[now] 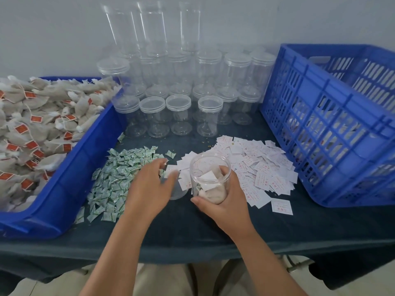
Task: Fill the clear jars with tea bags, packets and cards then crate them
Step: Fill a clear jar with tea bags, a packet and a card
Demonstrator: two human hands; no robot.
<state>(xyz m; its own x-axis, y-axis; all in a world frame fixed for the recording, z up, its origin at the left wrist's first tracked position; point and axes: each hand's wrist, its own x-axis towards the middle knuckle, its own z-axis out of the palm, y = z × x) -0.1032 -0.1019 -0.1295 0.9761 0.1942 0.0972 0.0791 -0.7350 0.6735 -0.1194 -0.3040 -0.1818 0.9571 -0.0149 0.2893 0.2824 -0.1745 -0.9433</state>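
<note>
The clear round plastic jar (201, 167) at the front is smooth and glossy. The blue lattice-walled plastic crate (316, 99) and blue plastic tray (85, 163) show a dull sheen. The grey tea bags (42, 116) look fibrous, the small green-and-white packets (119, 167) crinkled and shiny, the white square cards (267, 165) matt paper, the dark table cloth (192, 227) matt fabric.

We see two bare hands, the left hand (149, 184) and the right hand (224, 201), each running into a bare forearm (119, 248) that stays uncovered down to the lower edge of our view. The fingers are slim, and the right thumb shows a short, plain nail; the left fingertips are too blurred for us to read. Between the forearms, under the table's edge, we make out pale tan cloth (162, 280), apparently trousers over the lap.
</note>
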